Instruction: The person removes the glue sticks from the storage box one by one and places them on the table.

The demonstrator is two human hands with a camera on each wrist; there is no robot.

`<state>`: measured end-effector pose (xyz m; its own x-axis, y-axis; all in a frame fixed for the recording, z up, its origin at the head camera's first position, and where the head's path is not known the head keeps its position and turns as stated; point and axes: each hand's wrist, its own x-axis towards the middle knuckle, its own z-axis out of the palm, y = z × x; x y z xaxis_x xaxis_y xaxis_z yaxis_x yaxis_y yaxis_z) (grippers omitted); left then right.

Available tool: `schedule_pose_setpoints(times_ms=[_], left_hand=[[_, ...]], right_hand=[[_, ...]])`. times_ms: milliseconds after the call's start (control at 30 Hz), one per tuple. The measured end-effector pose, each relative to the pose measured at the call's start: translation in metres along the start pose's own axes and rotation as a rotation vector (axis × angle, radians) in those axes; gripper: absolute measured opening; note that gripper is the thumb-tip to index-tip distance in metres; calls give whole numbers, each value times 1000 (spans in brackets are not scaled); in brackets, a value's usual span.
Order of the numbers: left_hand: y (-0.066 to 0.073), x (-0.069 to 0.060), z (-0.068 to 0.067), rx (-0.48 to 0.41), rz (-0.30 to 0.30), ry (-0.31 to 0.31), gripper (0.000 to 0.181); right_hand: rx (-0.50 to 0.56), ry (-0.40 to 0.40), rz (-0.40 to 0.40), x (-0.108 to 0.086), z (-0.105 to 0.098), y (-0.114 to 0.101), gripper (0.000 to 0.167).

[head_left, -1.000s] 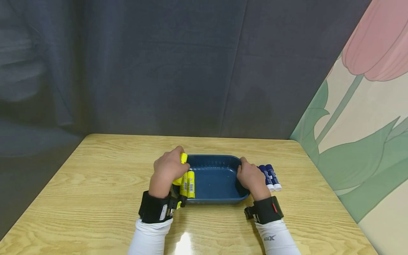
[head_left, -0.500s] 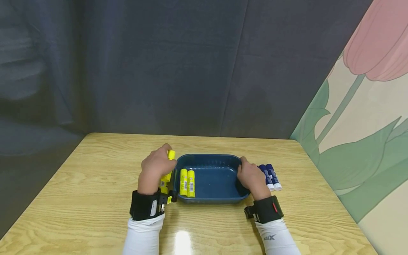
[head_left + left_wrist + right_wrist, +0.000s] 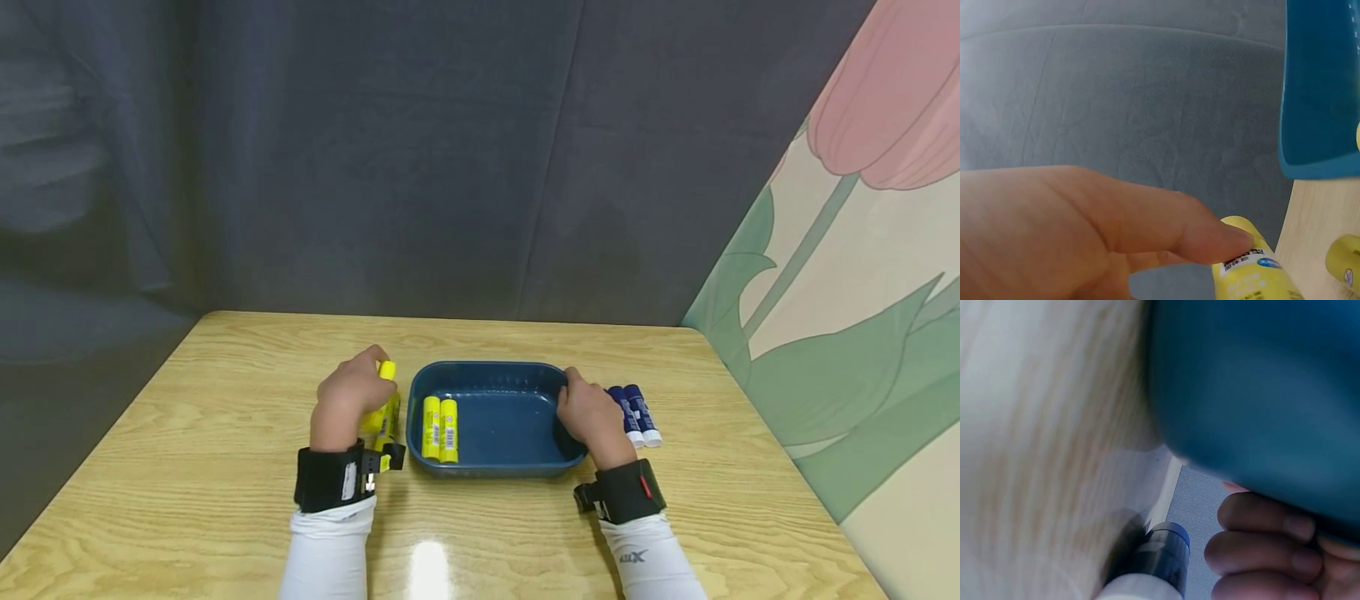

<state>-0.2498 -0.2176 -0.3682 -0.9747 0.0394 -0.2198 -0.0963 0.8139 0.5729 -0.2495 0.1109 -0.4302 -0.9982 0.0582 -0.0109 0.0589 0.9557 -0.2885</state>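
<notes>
Left of a dark blue tray (image 3: pixel 510 433), my left hand (image 3: pixel 348 400) holds a yellow glue stick (image 3: pixel 1250 269) between thumb and fingers. Another yellow glue stick (image 3: pixel 390 421) lies on the table close beside it, partly hidden in the head view. Inside the tray, two yellow glue sticks (image 3: pixel 448 431) lie side by side at the left end. My right hand (image 3: pixel 592 417) grips the tray's right rim, its fingers (image 3: pixel 1266 550) curled against the outer wall in the right wrist view.
Two dark blue glue sticks (image 3: pixel 642 415) with white ends lie on the wooden table (image 3: pixel 510 542), just right of my right hand. A grey cloth (image 3: pixel 375 167) hangs behind the table, and a flower-patterned wall (image 3: pixel 862 333) stands on the right.
My left hand has moved left with the yellow glue stick, from over the tray's left rim to the table beside it. The right hand and tray have stayed in place.
</notes>
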Motion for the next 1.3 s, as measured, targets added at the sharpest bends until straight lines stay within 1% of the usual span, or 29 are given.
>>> schedule_pose_setpoints(times_ms=[267, 367, 633, 933, 1133, 1300], left_hand=[[-11, 4, -1, -32, -36, -67, 54], [-15, 6, -1, -46, -53, -84, 54], [-23, 7, -1, -83, -99, -101, 54], [-35, 10, 1, -99, -92, -120, 52], [-38, 13, 6, -129, -146, -149, 48], [-42, 17, 11, -148, -174, -150, 47]], right_hand=[[-8, -1, 9, -1, 0, -2, 42], [-7, 0, 9, -1, -1, -2, 42], [-4, -2, 5, 0, 0, -2, 43], [1, -7, 7, -2, -2, -3, 43], [-1, -3, 1, -2, -3, -2, 43], [-4, -6, 4, -2, -4, -2, 44]])
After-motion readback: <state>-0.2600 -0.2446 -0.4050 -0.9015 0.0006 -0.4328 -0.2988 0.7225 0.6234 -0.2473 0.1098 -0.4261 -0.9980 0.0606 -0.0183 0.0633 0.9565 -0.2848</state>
